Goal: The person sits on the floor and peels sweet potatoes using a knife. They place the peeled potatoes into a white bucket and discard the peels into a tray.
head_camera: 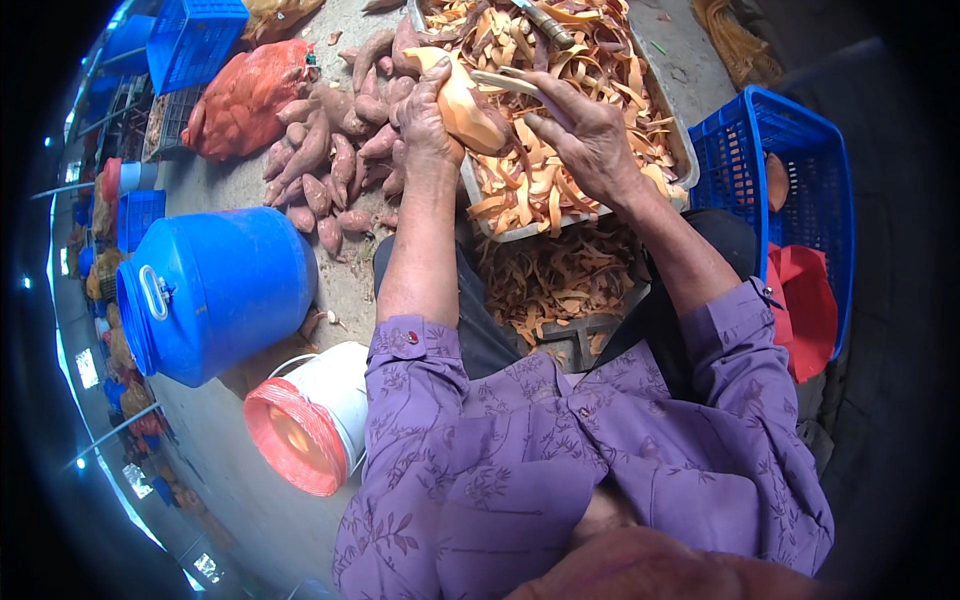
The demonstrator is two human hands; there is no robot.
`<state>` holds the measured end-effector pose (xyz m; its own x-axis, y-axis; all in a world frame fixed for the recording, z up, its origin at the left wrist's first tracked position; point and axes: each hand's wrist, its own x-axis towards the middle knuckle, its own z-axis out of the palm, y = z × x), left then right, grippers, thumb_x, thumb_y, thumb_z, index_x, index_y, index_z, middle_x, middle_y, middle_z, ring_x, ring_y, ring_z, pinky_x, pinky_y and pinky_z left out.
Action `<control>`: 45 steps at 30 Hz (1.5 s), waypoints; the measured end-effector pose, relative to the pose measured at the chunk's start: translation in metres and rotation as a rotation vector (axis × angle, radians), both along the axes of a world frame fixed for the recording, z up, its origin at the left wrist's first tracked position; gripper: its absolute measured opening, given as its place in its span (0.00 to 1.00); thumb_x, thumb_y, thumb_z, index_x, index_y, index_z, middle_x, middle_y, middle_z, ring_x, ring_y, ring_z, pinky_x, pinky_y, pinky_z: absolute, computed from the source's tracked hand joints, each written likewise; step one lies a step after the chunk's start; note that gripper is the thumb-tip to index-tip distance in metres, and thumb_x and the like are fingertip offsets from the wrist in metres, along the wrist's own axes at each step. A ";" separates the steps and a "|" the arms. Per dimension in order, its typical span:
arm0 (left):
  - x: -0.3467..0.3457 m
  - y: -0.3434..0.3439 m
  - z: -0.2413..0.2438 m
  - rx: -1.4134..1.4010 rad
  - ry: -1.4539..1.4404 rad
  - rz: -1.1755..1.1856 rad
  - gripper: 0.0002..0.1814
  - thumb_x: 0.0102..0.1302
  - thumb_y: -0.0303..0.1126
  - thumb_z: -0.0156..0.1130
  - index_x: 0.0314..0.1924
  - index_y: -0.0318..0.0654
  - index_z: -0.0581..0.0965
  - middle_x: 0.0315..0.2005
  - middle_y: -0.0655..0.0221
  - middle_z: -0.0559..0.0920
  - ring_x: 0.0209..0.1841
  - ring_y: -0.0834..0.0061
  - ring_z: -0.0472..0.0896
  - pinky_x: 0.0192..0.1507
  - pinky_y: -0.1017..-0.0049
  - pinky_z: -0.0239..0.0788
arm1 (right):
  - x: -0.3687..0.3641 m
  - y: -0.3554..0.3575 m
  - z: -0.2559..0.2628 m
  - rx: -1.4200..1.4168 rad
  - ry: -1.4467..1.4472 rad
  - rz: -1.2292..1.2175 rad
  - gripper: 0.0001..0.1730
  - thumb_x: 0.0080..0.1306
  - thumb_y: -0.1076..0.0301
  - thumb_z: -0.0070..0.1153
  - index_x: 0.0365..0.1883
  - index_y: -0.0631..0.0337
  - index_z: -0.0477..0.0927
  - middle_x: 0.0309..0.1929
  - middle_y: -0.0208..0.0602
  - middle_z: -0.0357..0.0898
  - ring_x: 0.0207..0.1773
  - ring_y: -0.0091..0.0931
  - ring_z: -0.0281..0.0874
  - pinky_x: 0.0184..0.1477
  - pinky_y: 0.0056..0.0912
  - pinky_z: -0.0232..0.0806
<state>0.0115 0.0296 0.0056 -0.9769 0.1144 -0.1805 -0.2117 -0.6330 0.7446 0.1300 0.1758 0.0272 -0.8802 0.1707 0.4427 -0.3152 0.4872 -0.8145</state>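
My left hand (429, 124) grips a sweet potato (466, 112) whose upper side is mostly bare orange flesh. Some purple skin shows along its right edge. In my right hand (589, 139) is a pale peeler (517, 84), its handle partly covered by the fingers. The peeler's tip is close to the sweet potato; whether it touches cannot be told. Beneath both hands lies a shallow tray (693, 171) heaped with orange and purple peelings (592, 71). A knife with a worn handle (551, 28) rests on the heap.
Unpeeled sweet potatoes (341, 161) lie on the floor at left, beside a red mesh sack (251, 97). Nearer are a blue plastic barrel (232, 289) on its side and a white bucket (341, 394) with a red liner. A blue crate (847, 225) stands at right. More peelings (559, 277) lie between the knees.
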 end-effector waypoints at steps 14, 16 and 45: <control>-0.013 -0.018 -0.009 0.065 0.016 -0.128 0.20 0.55 0.34 0.63 0.46 0.32 0.73 0.35 0.66 0.79 0.36 0.71 0.80 0.42 0.72 0.76 | 0.022 0.008 0.000 0.004 -0.046 0.033 0.25 0.64 0.65 0.59 0.59 0.57 0.72 0.34 0.42 0.83 0.35 0.23 0.81 0.34 0.28 0.74; -0.002 -0.005 -0.003 0.007 0.041 -0.129 0.19 0.56 0.32 0.64 0.47 0.32 0.74 0.36 0.64 0.80 0.38 0.71 0.81 0.43 0.73 0.77 | 0.006 0.005 -0.009 -0.035 0.027 -0.003 0.24 0.64 0.65 0.59 0.58 0.56 0.73 0.35 0.42 0.83 0.34 0.28 0.83 0.34 0.32 0.74; -0.038 -0.023 -0.034 -0.103 0.235 0.136 0.21 0.56 0.22 0.63 0.51 0.24 0.72 0.42 0.57 0.79 0.44 0.65 0.81 0.50 0.70 0.77 | 0.035 0.015 0.004 0.387 -0.076 -0.003 0.26 0.61 0.77 0.55 0.59 0.49 0.74 0.23 0.37 0.74 0.24 0.31 0.73 0.30 0.34 0.68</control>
